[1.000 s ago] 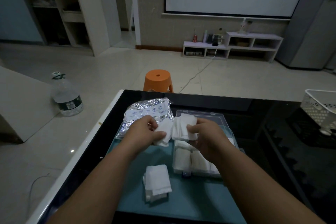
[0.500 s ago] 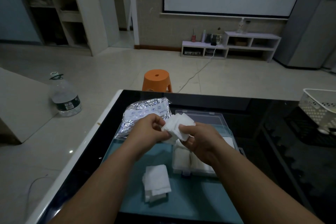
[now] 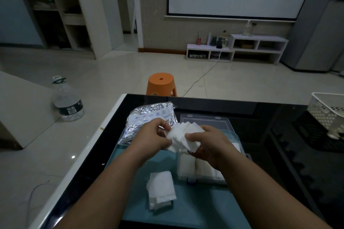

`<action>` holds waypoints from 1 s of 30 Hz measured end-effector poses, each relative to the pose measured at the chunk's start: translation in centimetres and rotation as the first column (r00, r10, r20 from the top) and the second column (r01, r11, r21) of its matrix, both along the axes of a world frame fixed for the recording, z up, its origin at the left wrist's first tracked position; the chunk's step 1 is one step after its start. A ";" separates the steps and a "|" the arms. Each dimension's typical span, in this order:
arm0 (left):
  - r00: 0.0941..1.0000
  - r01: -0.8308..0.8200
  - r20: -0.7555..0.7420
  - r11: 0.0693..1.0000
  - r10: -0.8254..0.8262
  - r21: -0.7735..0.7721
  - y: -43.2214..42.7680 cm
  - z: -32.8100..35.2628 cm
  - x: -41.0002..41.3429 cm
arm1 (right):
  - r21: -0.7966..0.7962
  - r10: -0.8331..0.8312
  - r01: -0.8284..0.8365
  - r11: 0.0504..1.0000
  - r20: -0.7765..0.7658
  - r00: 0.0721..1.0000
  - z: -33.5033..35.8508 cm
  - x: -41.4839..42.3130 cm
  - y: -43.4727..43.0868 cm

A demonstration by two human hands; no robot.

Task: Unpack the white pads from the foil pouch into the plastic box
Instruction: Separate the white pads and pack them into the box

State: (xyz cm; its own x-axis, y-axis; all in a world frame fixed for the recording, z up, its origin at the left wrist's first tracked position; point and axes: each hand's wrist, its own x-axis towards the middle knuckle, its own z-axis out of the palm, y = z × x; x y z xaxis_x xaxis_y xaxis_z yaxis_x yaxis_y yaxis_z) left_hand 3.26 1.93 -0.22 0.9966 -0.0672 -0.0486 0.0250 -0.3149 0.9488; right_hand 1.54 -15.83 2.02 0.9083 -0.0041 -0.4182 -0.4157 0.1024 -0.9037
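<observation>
Both hands hold one bundle of white pads (image 3: pixel 183 136) above the near left corner of the clear plastic box (image 3: pixel 204 120). My left hand (image 3: pixel 154 138) pinches the bundle's left edge, and my right hand (image 3: pixel 208 145) grips its right side with the thumb on top. Inside the box lie several more white pads (image 3: pixel 188 165), partly hidden under my right hand. A separate small stack of pads (image 3: pixel 161 188) rests on the teal mat (image 3: pixel 195 206) in front. The crinkled foil pouch (image 3: pixel 147 117) lies at the mat's far left, behind my left hand.
The mat lies on a black glass table (image 3: pixel 279 154) with a white left rim. A white perforated basket (image 3: pixel 327 111) stands at the table's right edge. On the floor are an orange stool (image 3: pixel 161 83) beyond the table and a large water bottle (image 3: pixel 67 100) to the left.
The two separate handfuls of pads have been brought together into one bundle held between both hands, which have moved closer to each other.
</observation>
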 end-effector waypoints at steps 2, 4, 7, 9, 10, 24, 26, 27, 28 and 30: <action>0.999 -0.052 0.009 0.999 0.052 -0.002 0.1 0.0 0.1 | 0.029 -0.051 0.051 0.998 0.001 0.999 0.0 0.1 -0.1; 0.997 -0.079 0.004 0.997 0.079 -0.019 0.1 0.2 0.0 | 0.066 -0.100 0.101 0.993 -0.012 0.995 0.0 0.3 -0.2; 0.998 -0.061 -0.030 0.993 0.059 -0.101 0.0 0.5 -0.1 | 0.131 -0.085 0.090 0.987 -0.048 0.995 0.3 0.2 -0.1; 0.997 -0.052 -0.058 0.986 0.044 -0.160 -0.2 0.4 -0.1 | 0.145 -0.005 0.014 0.989 -0.063 0.998 0.2 0.0 0.0; 0.997 -0.054 -0.063 0.982 0.043 -0.179 -0.2 0.3 -0.1 | 0.139 0.027 -0.019 0.990 -0.060 0.998 0.1 0.0 0.1; 0.980 -0.199 -0.091 0.920 0.178 -0.339 -0.6 0.3 -0.1 | 0.142 -0.016 0.014 0.990 0.014 1.000 -0.2 0.2 0.3; 0.978 -0.205 -0.101 0.913 0.181 -0.353 -0.5 0.5 -0.2 | 0.170 -0.040 0.036 0.985 0.021 0.999 -0.2 0.3 0.3; 0.979 -0.201 -0.102 0.916 0.177 -0.347 -0.6 0.5 -0.2 | 0.181 -0.045 0.040 0.983 0.025 0.999 -0.2 0.3 0.3; 0.979 -0.198 -0.104 0.920 0.172 -0.337 -0.6 0.4 -0.2 | 0.182 -0.048 0.041 0.982 0.030 0.998 -0.2 0.3 0.3; 0.981 -0.186 -0.115 0.928 0.156 -0.324 -0.7 0.3 -0.1 | 0.168 -0.045 0.037 0.985 0.042 0.998 -0.3 0.3 0.3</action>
State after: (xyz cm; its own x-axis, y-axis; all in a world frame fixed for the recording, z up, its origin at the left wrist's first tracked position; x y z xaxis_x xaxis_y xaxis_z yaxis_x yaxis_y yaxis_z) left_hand 3.13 1.20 0.04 0.9874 0.0768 -0.1386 0.1363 0.0340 0.9901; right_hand 1.87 -15.53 1.72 0.9270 0.0246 -0.3743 -0.3667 0.2697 -0.8904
